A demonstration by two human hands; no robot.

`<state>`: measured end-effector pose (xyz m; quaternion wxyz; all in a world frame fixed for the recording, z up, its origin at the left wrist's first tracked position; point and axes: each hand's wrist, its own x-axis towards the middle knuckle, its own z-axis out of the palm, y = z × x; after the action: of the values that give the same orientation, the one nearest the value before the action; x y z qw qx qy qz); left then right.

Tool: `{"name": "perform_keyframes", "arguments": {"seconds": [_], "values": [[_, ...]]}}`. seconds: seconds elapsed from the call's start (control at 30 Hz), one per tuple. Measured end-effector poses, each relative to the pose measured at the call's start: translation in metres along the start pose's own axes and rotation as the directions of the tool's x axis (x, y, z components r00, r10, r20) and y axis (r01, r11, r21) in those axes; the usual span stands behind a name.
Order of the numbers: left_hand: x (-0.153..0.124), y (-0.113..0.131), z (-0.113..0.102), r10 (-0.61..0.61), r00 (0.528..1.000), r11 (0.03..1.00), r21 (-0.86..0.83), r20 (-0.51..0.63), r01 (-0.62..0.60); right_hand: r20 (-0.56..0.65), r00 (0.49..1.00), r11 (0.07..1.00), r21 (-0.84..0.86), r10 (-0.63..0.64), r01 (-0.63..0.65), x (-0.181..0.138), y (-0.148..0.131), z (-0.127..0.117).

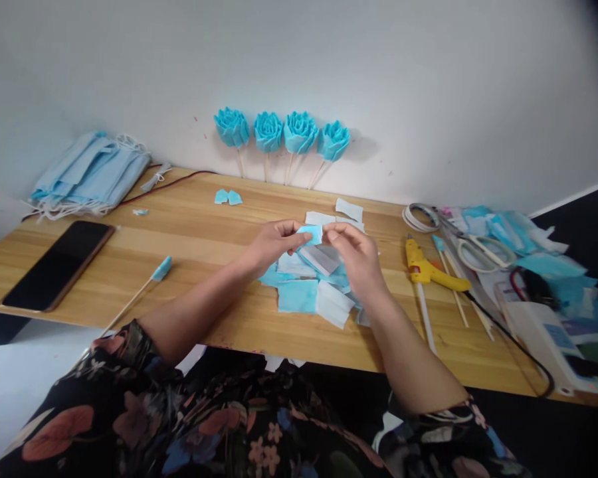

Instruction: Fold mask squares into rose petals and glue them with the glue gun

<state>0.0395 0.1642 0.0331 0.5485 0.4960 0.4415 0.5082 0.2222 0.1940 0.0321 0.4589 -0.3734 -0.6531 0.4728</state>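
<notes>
Between my two hands is a small folded piece of blue mask fabric (311,234). My left hand (279,240) pinches its left side with thumb and fingers. At the right edge of the same piece, my right hand (355,255) has thumb and forefinger closed. Below them lies a loose pile of cut blue and white fabric pieces (299,295), partly hidden by the hands. Two small blue cut petals (228,197) rest farther back. A stick with a blue wrapped tip (160,269) lies left of my left forearm.
Several blue fabric roses (268,131) on sticks lean against the wall. Stacked face masks (90,174) and a phone (60,265) occupy the left. On the right are a yellow glue gun (421,265), tape roll (420,217), scissors (486,253), a white power strip (543,338) and fabric scraps (553,265).
</notes>
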Motion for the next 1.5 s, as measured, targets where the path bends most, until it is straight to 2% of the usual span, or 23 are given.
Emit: {"name": "perform_keyframes", "arguments": {"seconds": [0.1, 0.23, 0.3, 0.4, 0.5, 0.57, 0.63, 0.73, 0.83, 0.93, 1.0, 1.07, 1.17, 1.2, 1.27, 1.5], "values": [[0.001, -0.002, -0.001, -0.039, 0.999, 0.983, -0.177, 0.014, 0.041, 0.041, 0.999, 0.997, 0.076, -0.018, 0.015, 0.000, 0.000, -0.001], [0.001, -0.004, 0.000, -0.107, 0.986, 0.888, -0.433, 0.128, 0.153, 0.173, 0.982, 0.994, -0.075, -0.069, 0.083, -0.001, 0.000, 0.002], [0.000, -0.004, 0.001, -0.115, 0.974, 0.864, -0.465, 0.196, 0.195, 0.192, 0.976, 0.983, -0.133, -0.102, 0.128, -0.002, 0.002, 0.005], [-0.001, -0.003, 0.001, -0.115, 0.962, 0.862, -0.457, 0.249, 0.221, 0.149, 0.979, 0.972, -0.168, -0.140, 0.164, -0.003, 0.004, 0.008], [0.000, -0.004, -0.001, -0.127, 0.971, 0.876, -0.437, 0.201, 0.205, 0.043, 0.992, 0.986, -0.114, -0.119, 0.123, -0.001, 0.002, 0.003], [0.003, -0.005, -0.003, -0.123, 0.987, 0.901, -0.405, 0.105, 0.155, -0.100, 0.992, 0.996, 0.018, -0.080, 0.082, 0.004, -0.003, -0.006], [0.005, -0.006, -0.006, -0.106, 0.994, 0.932, -0.349, 0.001, 0.100, -0.311, 0.949, 0.974, 0.195, -0.047, 0.112, 0.012, -0.011, -0.022], [0.008, -0.006, -0.008, -0.094, 0.992, 0.958, -0.278, -0.081, 0.068, -0.544, 0.839, 0.886, 0.388, -0.003, 0.254, 0.023, -0.023, -0.049], [0.009, -0.006, -0.008, -0.088, 0.991, 0.964, -0.260, -0.101, 0.060, -0.619, 0.785, 0.834, 0.446, 0.025, 0.325, 0.030, -0.030, -0.066], [0.009, -0.006, -0.008, -0.080, 0.990, 0.968, -0.247, -0.114, 0.050, -0.626, 0.780, 0.852, 0.422, 0.027, 0.309, 0.030, -0.028, -0.069], [0.008, -0.006, -0.008, -0.074, 0.990, 0.974, -0.223, -0.119, 0.046, -0.599, 0.801, 0.903, 0.339, -0.010, 0.265, 0.027, -0.023, -0.063], [0.007, -0.005, -0.008, -0.066, 0.992, 0.983, -0.180, -0.111, 0.045, -0.514, 0.856, 0.960, 0.207, -0.057, 0.188, 0.023, -0.017, -0.054], [0.004, -0.002, -0.008, -0.048, 0.995, 0.994, -0.102, -0.091, 0.039, -0.221, 0.973, 0.998, 0.019, -0.060, 0.066, 0.016, -0.010, -0.036], [0.003, -0.001, -0.007, -0.042, 0.996, 0.997, -0.074, -0.085, 0.036, -0.118, 0.992, 0.999, -0.024, -0.042, 0.039, 0.015, -0.008, -0.031], [0.002, 0.001, -0.007, -0.032, 0.997, 0.999, -0.024, -0.076, 0.030, 0.021, 1.000, 0.997, -0.080, -0.002, 0.004, 0.014, -0.008, -0.024], [-0.001, 0.007, -0.001, 0.002, 0.999, 1.000, 0.028, -0.053, -0.001, 0.218, 0.975, 0.981, -0.192, 0.049, -0.006, 0.023, -0.018, -0.013]]}}
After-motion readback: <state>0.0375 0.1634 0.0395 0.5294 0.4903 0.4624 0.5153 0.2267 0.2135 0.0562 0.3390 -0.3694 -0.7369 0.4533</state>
